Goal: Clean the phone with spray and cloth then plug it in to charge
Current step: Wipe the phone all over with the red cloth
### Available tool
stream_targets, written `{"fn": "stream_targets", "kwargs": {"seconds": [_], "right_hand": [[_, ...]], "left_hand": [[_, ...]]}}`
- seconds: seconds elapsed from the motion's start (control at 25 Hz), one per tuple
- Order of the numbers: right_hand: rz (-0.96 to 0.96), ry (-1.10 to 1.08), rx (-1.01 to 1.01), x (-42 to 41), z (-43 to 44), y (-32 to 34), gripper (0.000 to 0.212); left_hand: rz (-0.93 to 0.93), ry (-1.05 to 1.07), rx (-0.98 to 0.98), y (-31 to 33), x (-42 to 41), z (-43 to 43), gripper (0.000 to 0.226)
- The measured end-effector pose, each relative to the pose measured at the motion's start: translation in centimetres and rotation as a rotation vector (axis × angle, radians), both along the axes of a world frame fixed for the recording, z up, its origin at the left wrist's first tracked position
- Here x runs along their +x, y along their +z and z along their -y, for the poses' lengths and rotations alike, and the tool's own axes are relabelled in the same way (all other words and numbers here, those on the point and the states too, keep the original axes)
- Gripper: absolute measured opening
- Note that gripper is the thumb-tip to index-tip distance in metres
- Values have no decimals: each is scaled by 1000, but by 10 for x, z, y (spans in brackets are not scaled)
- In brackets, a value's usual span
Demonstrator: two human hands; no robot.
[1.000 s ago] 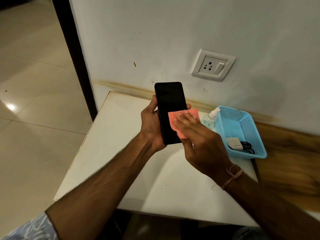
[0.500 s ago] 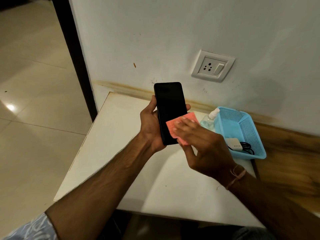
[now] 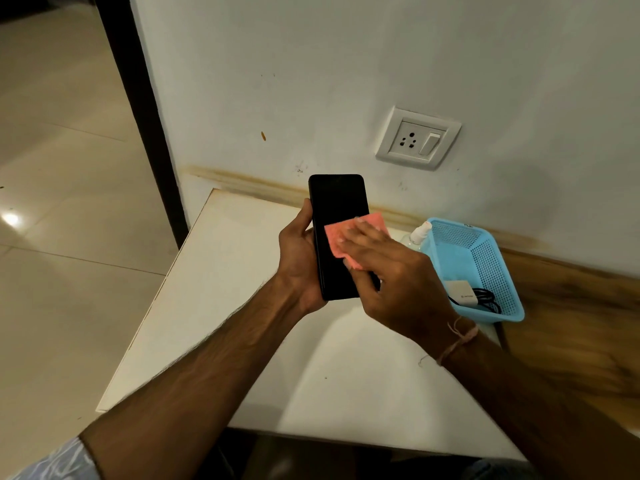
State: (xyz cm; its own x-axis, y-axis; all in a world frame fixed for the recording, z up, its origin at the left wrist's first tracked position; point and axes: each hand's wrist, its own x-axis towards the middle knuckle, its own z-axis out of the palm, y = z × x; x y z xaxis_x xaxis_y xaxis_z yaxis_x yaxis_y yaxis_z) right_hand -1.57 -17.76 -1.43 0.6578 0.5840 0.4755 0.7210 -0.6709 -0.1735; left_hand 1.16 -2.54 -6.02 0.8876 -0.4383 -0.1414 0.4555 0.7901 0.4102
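phone (image 3: 337, 233): black, screen dark, held upright above the far edge of the surface (image 3: 225, 289).
left hand (image 3: 298, 261): thumb and fingers curled round the phone's sides.
right hand (image 3: 391, 271): fingers straight, close together, pressing the cloth.
cloth (image 3: 346, 233): pink, flat against the phone's screen.
spray bottle (image 3: 417, 233): far right corner, just beside the basket.
basket (image 3: 485, 258): blue, far right corner; holds charger (image 3: 459, 292) and cable (image 3: 485, 296).
socket (image 3: 417, 138): on the wall above.

Pinkish thread bracelet (image 3: 462, 336) on right wrist; blue-white patterned left sleeve (image 3: 57, 460).
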Motion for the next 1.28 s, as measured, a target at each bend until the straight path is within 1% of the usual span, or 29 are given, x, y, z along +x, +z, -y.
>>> {"fn": "stream_targets", "kwargs": {"seconds": [0.08,0.12,0.24,0.36,0.48,0.56,0.6,0.72,0.8,0.88,0.92,1.0,1.08,1.12,1.28], "right_hand": [[-45,-61,16,4,-10,0,39],[-65,-54,10,2,-16,-2,40],[-85,59,-17,-8,-21,-10,39],[-47,118,-11,-8,-10,-7,34],[0,13,-20,6,-8,-2,36],[-53,-79,-21,12,-18,-1,40],[-81,-88,-18,11,-24,-3,41],[-96,20,-21,-2,-30,-12,40],[-58,102,-35,-13,-20,-17,39],[0,137,-70,-16,-5,-17,39],[20,116,-86,-13,0,-16,40],[18,-1,-76,-4,0,-12,41],[-37,-99,-31,3,-11,-8,43],[-61,-100,-17,3,-19,-8,44],[-53,55,-35,-20,-24,-21,44]], "left_hand": [[-21,27,8,-1,0,1,73],[-30,30,8,-1,0,1,73],[-15,13,-20,-1,2,0,78],[-17,16,-28,-1,3,-2,80],[-21,35,6,-1,3,-3,76],[-32,62,24,-1,3,-3,71],[-37,72,29,-1,3,-4,70],[-30,74,13,-2,4,-5,78],[-20,68,-17,-1,5,-6,83],[-3,77,0,-1,6,-8,84],[7,78,22,-1,6,-9,83],[3,73,56,-1,5,-8,79],[-18,63,74,0,3,-3,73],[-25,57,74,1,2,-1,73],[1,8,18,1,1,-1,82]]}}
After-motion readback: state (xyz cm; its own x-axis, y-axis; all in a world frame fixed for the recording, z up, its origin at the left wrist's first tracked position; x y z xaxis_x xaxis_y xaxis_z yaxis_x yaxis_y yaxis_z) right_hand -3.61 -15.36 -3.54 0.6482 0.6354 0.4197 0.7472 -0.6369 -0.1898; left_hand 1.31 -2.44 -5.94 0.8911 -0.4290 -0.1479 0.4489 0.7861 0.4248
